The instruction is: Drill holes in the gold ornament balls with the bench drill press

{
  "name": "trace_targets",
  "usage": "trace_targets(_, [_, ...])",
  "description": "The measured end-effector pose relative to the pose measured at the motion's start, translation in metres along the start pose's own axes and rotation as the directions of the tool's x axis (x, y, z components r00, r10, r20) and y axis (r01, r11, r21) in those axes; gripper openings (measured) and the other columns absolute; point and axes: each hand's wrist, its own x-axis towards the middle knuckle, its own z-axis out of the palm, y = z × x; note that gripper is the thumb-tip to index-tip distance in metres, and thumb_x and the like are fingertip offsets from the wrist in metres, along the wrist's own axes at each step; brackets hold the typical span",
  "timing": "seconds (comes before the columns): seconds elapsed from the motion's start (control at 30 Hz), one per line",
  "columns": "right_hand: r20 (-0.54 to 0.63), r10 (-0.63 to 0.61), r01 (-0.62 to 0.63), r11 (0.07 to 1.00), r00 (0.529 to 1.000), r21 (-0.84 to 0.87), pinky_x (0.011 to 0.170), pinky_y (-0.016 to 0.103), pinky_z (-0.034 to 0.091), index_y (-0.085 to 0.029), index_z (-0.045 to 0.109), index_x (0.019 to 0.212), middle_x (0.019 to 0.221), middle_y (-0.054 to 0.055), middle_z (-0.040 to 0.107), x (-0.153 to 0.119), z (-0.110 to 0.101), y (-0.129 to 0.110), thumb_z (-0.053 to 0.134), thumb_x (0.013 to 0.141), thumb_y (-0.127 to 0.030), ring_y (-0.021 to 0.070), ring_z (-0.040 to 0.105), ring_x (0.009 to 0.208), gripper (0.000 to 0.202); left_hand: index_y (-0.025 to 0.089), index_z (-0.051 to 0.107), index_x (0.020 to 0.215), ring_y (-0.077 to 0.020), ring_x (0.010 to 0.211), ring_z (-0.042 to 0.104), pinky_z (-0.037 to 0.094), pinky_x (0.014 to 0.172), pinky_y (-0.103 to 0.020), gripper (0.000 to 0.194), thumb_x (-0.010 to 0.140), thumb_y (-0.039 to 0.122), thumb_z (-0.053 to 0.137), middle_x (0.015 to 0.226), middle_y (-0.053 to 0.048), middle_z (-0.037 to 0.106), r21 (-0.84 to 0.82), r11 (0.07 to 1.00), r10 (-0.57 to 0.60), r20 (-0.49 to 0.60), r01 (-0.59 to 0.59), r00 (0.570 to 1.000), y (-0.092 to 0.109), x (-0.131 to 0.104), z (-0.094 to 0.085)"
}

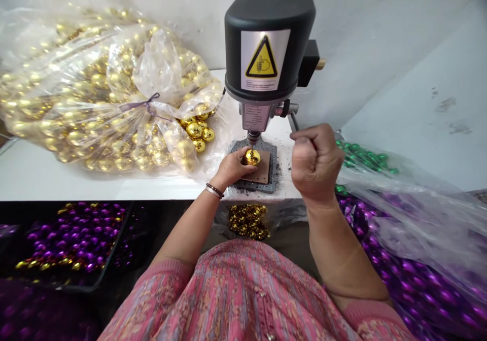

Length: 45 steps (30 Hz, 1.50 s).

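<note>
A shiny gold ball sits under the bit of a black bench drill press. My left hand is closed around the ball's left side, thumb and fingers pinching it on a brown square pad. The drill bit comes down to the top of the ball, and I cannot tell how deep it is. My right hand is raised in a fist to the right of the machine, closed on the feed lever, whose end is hidden behind my fingers.
A tied clear plastic bag of gold balls fills the table's left. Loose gold balls spill beside it. Dark shavings surround the machine base. Below are a crate of purple balls and a bag of gold pieces; green balls lie right.
</note>
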Motion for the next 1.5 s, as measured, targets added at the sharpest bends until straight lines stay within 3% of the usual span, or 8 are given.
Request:
trace_targets(0.67, [-0.137, -0.158, 0.172, 0.981, 0.978, 0.093, 0.071, 0.03, 0.053, -0.024, 0.062, 0.099, 0.084, 0.001, 0.067, -0.039, 0.026, 0.038, 0.045, 0.091, -0.02, 0.0134, 0.064, 0.078, 0.02, 0.018, 0.059, 0.137, -0.0254, 0.107, 0.067, 0.05, 0.094, -0.034, 0.07, 0.072, 0.03, 0.079, 0.12, -0.007, 0.072, -0.075, 0.997, -0.005, 0.01, 0.006, 1.0, 0.0, -0.003, 0.0])
trace_targets(0.97, [-0.154, 0.226, -0.194, 0.961, 0.962, 0.199, 0.06, 0.027, 0.04, -0.017, 0.053, 0.069, 0.064, -0.002, 0.048, 0.051, 0.013, -0.009, 0.036, 0.098, -0.051, 0.0078, 0.048, 0.06, 0.048, 0.019, 0.062, 0.127, -0.0214, 0.098, 0.066, 0.052, 0.088, -0.032, 0.058, 0.071, 0.027, 0.077, 0.109, -0.004, 0.073, -0.179, 0.984, 0.03, 0.035, -0.023, 0.999, 0.0, -0.016, -0.011])
trace_targets(1.1, [-0.155, 0.26, -0.226, 0.951, 0.953, 0.209, 0.059, 0.026, 0.037, -0.016, 0.053, 0.07, 0.065, -0.003, 0.047, 0.053, 0.015, -0.006, 0.037, 0.095, -0.06, 0.0072, 0.047, 0.06, 0.053, 0.019, 0.064, 0.128, -0.0213, 0.096, 0.067, 0.053, 0.086, -0.032, 0.064, 0.068, 0.03, 0.081, 0.11, -0.006, 0.074, -0.199, 0.979, 0.099, 0.241, -0.051, 0.966, -0.003, -0.036, -0.029])
trace_targets(1.17, [-0.162, 0.266, -0.228, 0.949, 0.95, 0.217, 0.058, 0.026, 0.037, -0.017, 0.053, 0.07, 0.066, -0.003, 0.046, 0.047, 0.016, -0.004, 0.037, 0.094, -0.064, 0.0069, 0.047, 0.06, 0.055, 0.018, 0.062, 0.133, -0.0201, 0.092, 0.067, 0.054, 0.083, -0.032, 0.067, 0.07, 0.033, 0.08, 0.115, -0.008, 0.073, -0.212, 0.976, 0.101, 0.271, -0.043, 0.957, -0.007, -0.04, -0.038])
trace_targets(1.23, [-0.169, 0.27, -0.229, 0.947, 0.948, 0.227, 0.058, 0.026, 0.037, -0.017, 0.053, 0.07, 0.067, -0.003, 0.047, 0.043, 0.016, -0.003, 0.037, 0.093, -0.065, 0.007, 0.047, 0.059, 0.056, 0.017, 0.062, 0.134, -0.0194, 0.091, 0.067, 0.054, 0.084, -0.032, 0.06, 0.078, 0.035, 0.074, 0.121, -0.01, 0.072, -0.19, 0.981, 0.054, 0.131, -0.028, 0.99, -0.013, -0.037, -0.047])
trace_targets(1.3, [-0.172, 0.266, -0.224, 0.947, 0.949, 0.229, 0.059, 0.027, 0.037, -0.017, 0.054, 0.071, 0.066, -0.003, 0.048, 0.041, 0.016, -0.003, 0.036, 0.094, -0.064, 0.0073, 0.048, 0.059, 0.056, 0.016, 0.064, 0.13, -0.0208, 0.096, 0.067, 0.053, 0.09, -0.035, 0.047, 0.086, 0.033, 0.064, 0.123, -0.012, 0.07, -0.117, 0.993, -0.045, -0.13, 0.03, 0.99, -0.019, -0.025, -0.058])
trace_targets(1.4, [-0.157, 0.246, -0.208, 0.952, 0.956, 0.222, 0.06, 0.029, 0.037, -0.017, 0.055, 0.072, 0.064, -0.003, 0.049, 0.04, 0.014, -0.006, 0.035, 0.095, -0.061, 0.0077, 0.048, 0.058, 0.054, 0.014, 0.062, 0.132, -0.0264, 0.119, 0.061, 0.046, 0.106, -0.038, 0.043, 0.09, 0.02, 0.054, 0.132, -0.016, 0.065, 0.02, 0.987, -0.127, -0.506, 0.159, 0.853, -0.028, 0.002, -0.08])
trace_targets(1.5, [-0.136, 0.235, -0.2, 0.952, 0.962, 0.231, 0.062, 0.03, 0.038, -0.017, 0.056, 0.072, 0.062, -0.002, 0.049, 0.039, 0.012, -0.008, 0.037, 0.096, -0.059, 0.0082, 0.047, 0.058, 0.052, 0.013, 0.059, 0.133, -0.0301, 0.124, 0.059, 0.043, 0.107, -0.043, 0.043, 0.09, 0.015, 0.05, 0.128, -0.019, 0.066, 0.046, 0.963, -0.182, -0.622, 0.267, 0.762, -0.036, 0.029, -0.102])
